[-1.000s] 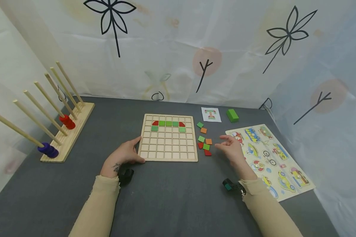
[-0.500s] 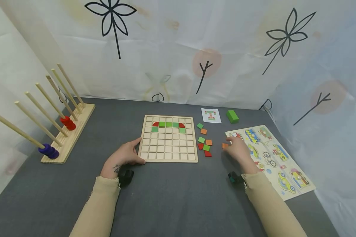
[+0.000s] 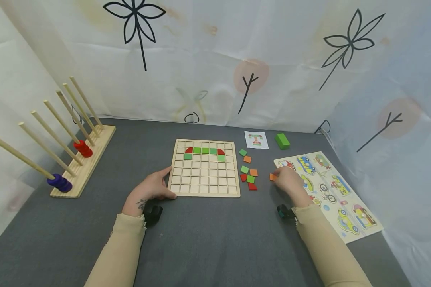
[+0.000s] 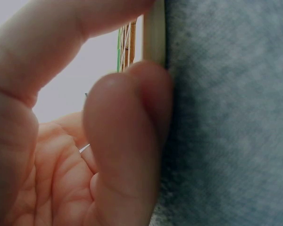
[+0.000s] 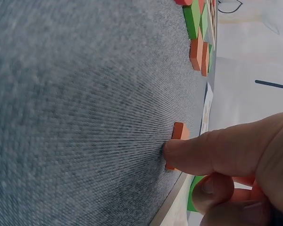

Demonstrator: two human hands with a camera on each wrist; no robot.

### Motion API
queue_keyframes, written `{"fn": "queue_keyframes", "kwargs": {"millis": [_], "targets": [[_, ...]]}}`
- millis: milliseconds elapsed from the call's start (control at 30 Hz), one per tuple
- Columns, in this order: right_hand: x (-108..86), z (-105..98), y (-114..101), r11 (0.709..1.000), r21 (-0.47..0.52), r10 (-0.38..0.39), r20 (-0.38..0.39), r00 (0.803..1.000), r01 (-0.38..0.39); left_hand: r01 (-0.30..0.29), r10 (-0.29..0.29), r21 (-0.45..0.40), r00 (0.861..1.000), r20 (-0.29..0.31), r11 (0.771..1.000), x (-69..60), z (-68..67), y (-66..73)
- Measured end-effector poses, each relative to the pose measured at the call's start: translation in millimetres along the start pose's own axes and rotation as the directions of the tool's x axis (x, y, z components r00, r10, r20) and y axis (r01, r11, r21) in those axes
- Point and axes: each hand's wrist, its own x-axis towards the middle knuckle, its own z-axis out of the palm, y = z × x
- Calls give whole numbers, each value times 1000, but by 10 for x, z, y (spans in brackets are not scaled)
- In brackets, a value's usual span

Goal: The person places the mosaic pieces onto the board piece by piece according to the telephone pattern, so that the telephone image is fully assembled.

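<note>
In the head view, the wooden grid board (image 3: pixel 202 187) lies flat with red and green tiles in its upper rows. My left hand (image 3: pixel 149 190) rests at its lower left corner, thumb at the near edge and a finger at the left edge. In the left wrist view, the thumb (image 4: pixel 125 141) touches the board's side (image 4: pixel 154 35). My right hand (image 3: pixel 290 184) pinches an orange tile (image 3: pixel 273 177) on the table. The right wrist view shows the thumb (image 5: pixel 193 153) across this orange tile (image 5: pixel 178 130); the fingertip behind it is hidden.
Several loose green, orange and red tiles (image 3: pixel 250 179) lie right of the board. Behind them are a printed pattern card (image 3: pixel 249 144) and a green block (image 3: pixel 282 141). A vehicle picture puzzle (image 3: pixel 330 207) lies right, partly under the right arm. A peg stand (image 3: pixel 84 175) with rings stands left.
My right hand has shifted slightly right, its fingers coming together at the orange tile, which now shows beside the fingertips. My left hand stays at the board's corner.
</note>
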Motion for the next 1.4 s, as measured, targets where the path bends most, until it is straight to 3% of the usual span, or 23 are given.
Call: {"fn": "queue_keyframes", "kwargs": {"millis": [400, 533, 667, 767, 833, 900, 933, 1067, 1200, 1300, 1367, 1400], "targets": [[8, -16, -14, 999, -31, -22, -10, 1000, 22, -17, 17, 2, 1000, 1, 1000, -4, -8, 12], [-4, -44, -88, 999, -21, -40, -70, 997, 38, -27, 27, 10, 1000, -3, 1000, 0, -9, 15], [-16, -74, -243, 993, 80, -77, -146, 986, 90, -21, 21, 8, 1000, -7, 1000, 4, -11, 15], [-3, -65, -401, 956, 256, -102, -178, 979, 146, -18, 18, 4, 1000, -8, 1000, 1, -12, 18], [30, -39, -517, 897, 399, -121, -194, 973, 191, -17, 17, 3, 1000, -9, 1000, 2, -12, 17], [76, 2, -645, 806, 537, -151, -221, 963, 250, -16, 16, 5, 1000, -10, 1000, 3, -11, 17], [96, 21, -713, 751, 603, -161, -228, 960, 269, -15, 15, 7, 1000, -10, 1000, 5, -11, 16], [173, 125, -989, 487, 810, -203, -257, 945, 326, -16, 16, 11, 1000, -11, 1000, 3, -3, 12], [225, 253, -1223, 268, 908, -234, -263, 936, 322, -21, 21, 14, 1000, -12, 1000, -1, 2, 15], [259, 352, -1364, 169, 937, -251, -258, 933, 305, -18, 18, 17, 1000, -14, 1000, -4, 1, 20], [283, 413, -1438, 135, 949, -264, -243, 934, 285, -15, 16, 15, 1000, -17, 1000, -4, 1, 18], [298, 441, -1470, 131, 954, -266, -229, 936, 270, -15, 15, 13, 1000, -17, 1000, -4, 2, 16]]}}
